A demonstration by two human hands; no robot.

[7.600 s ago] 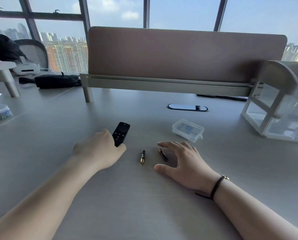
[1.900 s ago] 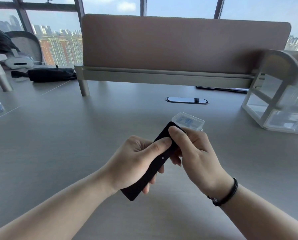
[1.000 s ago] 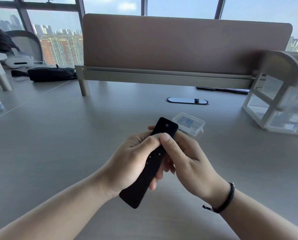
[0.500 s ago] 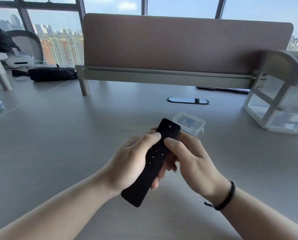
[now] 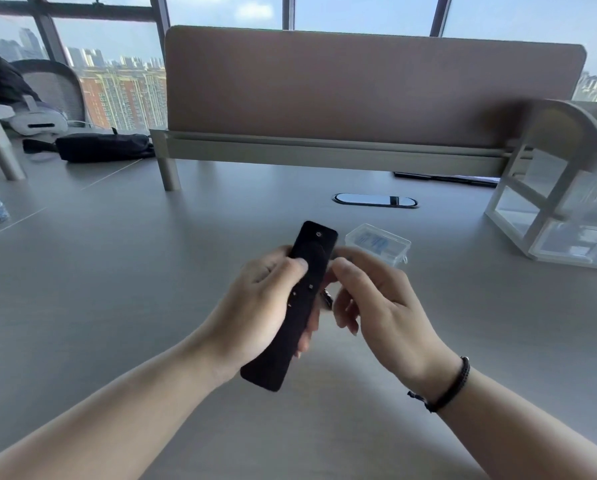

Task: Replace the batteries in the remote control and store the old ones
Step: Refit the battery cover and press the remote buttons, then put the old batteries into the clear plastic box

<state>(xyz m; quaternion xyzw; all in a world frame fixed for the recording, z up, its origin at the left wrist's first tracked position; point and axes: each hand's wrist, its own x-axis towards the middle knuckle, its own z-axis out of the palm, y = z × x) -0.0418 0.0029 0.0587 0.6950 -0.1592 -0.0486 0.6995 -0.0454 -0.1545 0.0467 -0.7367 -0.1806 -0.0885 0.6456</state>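
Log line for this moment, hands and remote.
left hand grips remote, buttons up | right hand beside it, fingers curled | clear case on desk behind

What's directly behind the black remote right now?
The small clear plastic case sits on the grey desk just past the black remote. A dark battery-like tip shows behind it; hands cover the rest.

Both forearms are bare from the bottom edge of the view up to the wrists, with no sleeve showing on either one. The left hand (image 5: 255, 306) wears no ring, watch or band. The right hand (image 5: 376, 306) is also without rings, but its wrist carries a thin black braided cord bracelet (image 5: 454, 384). A short loose end of the cord sticks out on the inner side of that wrist.
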